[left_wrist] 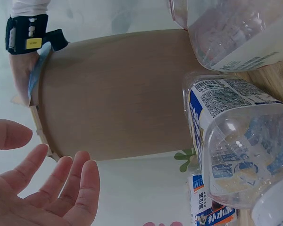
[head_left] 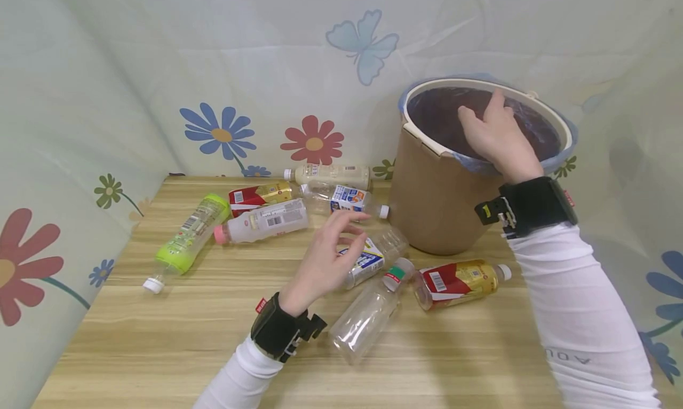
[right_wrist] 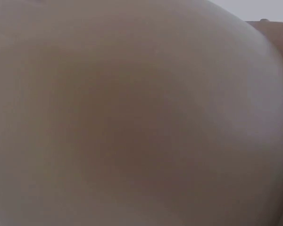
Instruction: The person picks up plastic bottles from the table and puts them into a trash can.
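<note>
My right hand (head_left: 500, 135) reaches over the rim of a brown bin (head_left: 434, 195), thumb and index finger spread, with no object showing in it. Blurred close surface fills most of the right wrist view. Above the bottles hovers my left hand (head_left: 322, 261), its fingers loosely bent and nothing in them. Just beyond its fingertips lies a clear plastic bottle (head_left: 368, 259) with a blue and white label. A bare clear bottle (head_left: 365, 323) with a green and red band at its neck lies nearer. Beside that is a red and gold labelled bottle (head_left: 460, 283).
A bluish plastic liner (head_left: 570, 145) folds over the bin's rim. Farther left lie a green labelled bottle (head_left: 192, 234), a pink-capped bottle (head_left: 267, 220) and another red and gold labelled bottle (head_left: 261, 194). Two more bottles lie by the flowered curtain (head_left: 256, 71) behind the wooden table (head_left: 176, 344).
</note>
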Demonstrator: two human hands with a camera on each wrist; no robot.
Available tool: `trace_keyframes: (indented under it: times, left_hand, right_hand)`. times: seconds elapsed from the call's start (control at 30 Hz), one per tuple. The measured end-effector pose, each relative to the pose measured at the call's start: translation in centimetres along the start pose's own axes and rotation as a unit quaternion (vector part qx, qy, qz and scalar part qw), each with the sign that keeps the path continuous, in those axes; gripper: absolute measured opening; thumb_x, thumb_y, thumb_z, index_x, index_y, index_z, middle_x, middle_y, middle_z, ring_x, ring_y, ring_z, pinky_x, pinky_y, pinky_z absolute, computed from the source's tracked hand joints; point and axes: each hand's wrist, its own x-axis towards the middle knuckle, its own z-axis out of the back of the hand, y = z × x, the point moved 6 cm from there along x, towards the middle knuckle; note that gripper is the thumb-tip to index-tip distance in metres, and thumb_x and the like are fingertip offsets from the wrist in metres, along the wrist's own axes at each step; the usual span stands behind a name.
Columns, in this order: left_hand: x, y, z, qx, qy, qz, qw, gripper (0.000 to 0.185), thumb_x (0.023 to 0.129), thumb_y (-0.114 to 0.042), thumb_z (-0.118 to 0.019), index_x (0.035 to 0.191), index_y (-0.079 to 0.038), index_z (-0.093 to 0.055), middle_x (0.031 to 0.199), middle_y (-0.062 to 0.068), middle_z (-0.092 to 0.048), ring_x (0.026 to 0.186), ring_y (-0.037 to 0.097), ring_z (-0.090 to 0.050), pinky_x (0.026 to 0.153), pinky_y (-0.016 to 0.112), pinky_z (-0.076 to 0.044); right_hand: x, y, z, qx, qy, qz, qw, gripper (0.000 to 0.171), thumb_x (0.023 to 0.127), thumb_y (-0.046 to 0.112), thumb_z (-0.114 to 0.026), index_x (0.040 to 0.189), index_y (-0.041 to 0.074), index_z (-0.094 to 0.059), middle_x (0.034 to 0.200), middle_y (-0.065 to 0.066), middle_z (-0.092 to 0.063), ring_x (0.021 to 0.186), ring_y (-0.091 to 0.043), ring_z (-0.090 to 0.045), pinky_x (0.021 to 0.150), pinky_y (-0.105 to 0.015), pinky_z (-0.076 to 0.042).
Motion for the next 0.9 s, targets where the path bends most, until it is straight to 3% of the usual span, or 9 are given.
trace_keyframes:
  times: [0.2,0.3,0.43,0.5,0.6,0.67,0.8,0.9]
  left_hand:
    - [-0.1,0.2,0.1,0.005,0.000,0.008,1.0000,0.033,0.099,-0.008,-0.056,0.132,-0.007,-0.058,0.135,0.015,-0.057,0.113,0.025,-0.066,0.094,0.030,-0.059]
    - [-0.1,0.3,0.2,0.007,0.002,0.010,0.9999,0.033,0.099,-0.009,-0.056,0.132,-0.007,-0.058,0.134,0.014,-0.057,0.113,0.025,-0.065,0.095,0.031,-0.059]
    - [0.0,0.3,0.5,0.026,-0.005,0.001,0.9996,0.032,0.099,-0.010,-0.056,0.131,-0.006,-0.059,0.132,0.012,-0.057,0.114,0.026,-0.065,0.097,0.037,-0.058]
    - [-0.1,0.2,0.8,0.055,-0.017,-0.008,0.9983,0.032,0.099,-0.012,-0.056,0.130,-0.007,-0.059,0.132,0.011,-0.058,0.114,0.028,-0.064,0.098,0.040,-0.057]
    - [-0.1,0.2,1.2,0.114,-0.037,-0.022,0.9926,0.031,0.098,-0.014,-0.057,0.129,-0.009,-0.060,0.131,0.010,-0.059,0.114,0.029,-0.063,0.096,0.043,-0.056]
    - [-0.2,0.1,1.4,0.152,-0.048,-0.033,0.9867,0.032,0.098,-0.015,-0.058,0.129,-0.009,-0.061,0.131,0.009,-0.061,0.114,0.029,-0.063,0.097,0.044,-0.055]
    - [-0.4,0.2,1.5,0.211,-0.059,-0.059,0.9739,0.033,0.098,-0.014,-0.060,0.130,-0.008,-0.062,0.131,0.010,-0.062,0.117,0.027,-0.064,0.100,0.043,-0.055]
    - [-0.6,0.5,1.4,0.244,-0.059,-0.073,0.9652,0.034,0.097,-0.014,-0.060,0.131,-0.007,-0.061,0.131,0.011,-0.062,0.119,0.027,-0.063,0.101,0.042,-0.055]
  right_hand:
    - [-0.1,0.4,0.3,0.018,-0.034,0.023,0.999,0.080,0.101,0.051,-0.024,0.162,0.006,0.005,0.168,-0.024,-0.012,0.156,-0.044,-0.014,0.125,-0.063,-0.018]
    - [-0.3,0.8,0.4,0.028,-0.058,0.038,0.997,0.075,0.101,0.048,-0.026,0.163,0.010,-0.007,0.165,-0.025,-0.026,0.153,-0.044,-0.025,0.121,-0.064,-0.025]
    - [-1.4,1.7,0.5,0.055,-0.113,0.074,0.989,0.065,0.101,0.041,-0.032,0.160,0.012,-0.028,0.152,-0.023,-0.048,0.138,-0.043,-0.046,0.112,-0.062,-0.038]
    - [-2.2,2.2,0.6,0.072,-0.153,0.096,0.981,0.059,0.101,0.037,-0.035,0.155,0.014,-0.040,0.144,-0.020,-0.057,0.127,-0.036,-0.056,0.105,-0.051,-0.045]
    - [-3.9,3.0,0.7,0.111,-0.220,0.136,0.959,0.047,0.100,0.030,-0.042,0.141,0.015,-0.059,0.121,-0.009,-0.071,0.101,-0.016,-0.064,0.089,-0.029,-0.047]
    - [-5.1,3.6,0.6,0.150,-0.258,0.170,0.939,0.039,0.099,0.024,-0.046,0.129,0.013,-0.068,0.101,0.003,-0.073,0.083,-0.005,-0.061,0.075,-0.019,-0.042]
    - [-7.6,4.4,-0.4,0.234,-0.288,0.250,0.894,0.028,0.097,0.012,-0.051,0.113,0.004,-0.073,0.081,0.022,-0.064,0.069,0.000,-0.056,0.064,-0.017,-0.042]
    - [-9.3,4.7,-1.8,0.279,-0.283,0.296,0.869,0.026,0.096,0.006,-0.052,0.111,-0.002,-0.072,0.083,0.020,-0.064,0.071,-0.004,-0.057,0.064,-0.017,-0.045]
